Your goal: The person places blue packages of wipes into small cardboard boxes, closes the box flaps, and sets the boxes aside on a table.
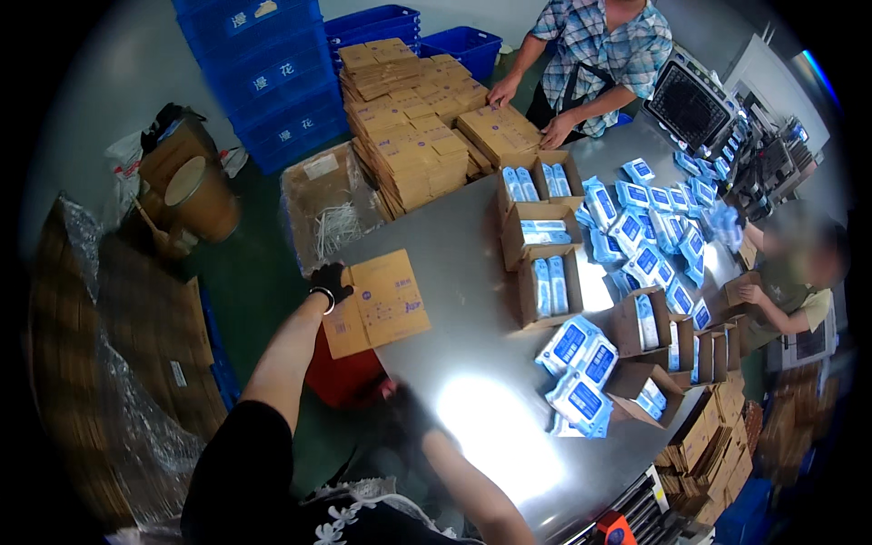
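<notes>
A flattened cardboard box [392, 295] lies at the left edge of the steel table, partly overhanging it. My left hand [332, 283], in a dark glove, is closed on the box's left side; some fingers are hidden. My right hand [406, 414], also dark-gloved, is smeared by motion at the table's near edge, apart from the box. Something pinkish shows at its fingertips, too blurred to name. Below the box is a red object [341, 374], mostly hidden.
Open cartons [548, 289] of blue-and-white wipe packs stand on the steel table [454, 236], beside loose packs [581, 377]. Flat boxes [413, 154] are stacked at the far side, where a co-worker [595, 64] handles some. Another person [790, 282] holds a carton at right.
</notes>
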Demonstrator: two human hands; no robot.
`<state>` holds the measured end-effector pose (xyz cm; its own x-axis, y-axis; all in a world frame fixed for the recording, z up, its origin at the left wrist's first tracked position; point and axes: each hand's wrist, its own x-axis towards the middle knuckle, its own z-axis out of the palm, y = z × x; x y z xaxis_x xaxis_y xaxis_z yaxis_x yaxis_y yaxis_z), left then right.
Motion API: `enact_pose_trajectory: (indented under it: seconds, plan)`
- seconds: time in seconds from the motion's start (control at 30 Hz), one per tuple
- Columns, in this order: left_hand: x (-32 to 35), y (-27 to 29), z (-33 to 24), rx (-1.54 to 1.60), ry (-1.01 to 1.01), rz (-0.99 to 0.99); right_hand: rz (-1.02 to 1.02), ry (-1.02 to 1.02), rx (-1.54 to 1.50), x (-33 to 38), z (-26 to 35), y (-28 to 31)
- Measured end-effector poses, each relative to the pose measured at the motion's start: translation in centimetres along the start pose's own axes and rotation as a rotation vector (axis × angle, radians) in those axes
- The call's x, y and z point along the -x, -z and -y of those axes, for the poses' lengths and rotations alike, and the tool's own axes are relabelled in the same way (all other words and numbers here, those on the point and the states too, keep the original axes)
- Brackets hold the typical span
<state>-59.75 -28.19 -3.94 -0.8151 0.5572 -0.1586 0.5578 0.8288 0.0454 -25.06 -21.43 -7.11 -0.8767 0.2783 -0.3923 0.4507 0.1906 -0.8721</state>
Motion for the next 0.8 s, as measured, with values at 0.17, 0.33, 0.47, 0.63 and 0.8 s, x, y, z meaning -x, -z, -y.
enact_pose_trajectory:
  seconds: [0.17, 0.33, 0.47, 0.63, 0.8]
  plan:
    - [-0.7, 1.1, -2.2, 0.073, -0.156, -0.071, -0.010, -0.094, 0.148, -8.9, 7.7, 1.5]
    - [1.9, 2.7, -6.4, 0.487, -0.157, -0.093, -0.546, -0.064, -0.333, -4.3, 3.1, 3.8]
    - [9.2, 1.0, -13.1, 0.619, -0.325, 0.304, -0.746, -0.225, -0.160, 6.1, 11.9, 11.7]
    - [15.5, -1.4, -22.1, 0.670, -0.594, -0.021, -0.652, -0.279, -0.181, 8.4, 0.4, 12.5]
    - [16.6, 3.5, -27.4, 0.436, -0.607, 0.337, -0.679, -0.200, 0.258, 7.8, 2.3, 10.2]
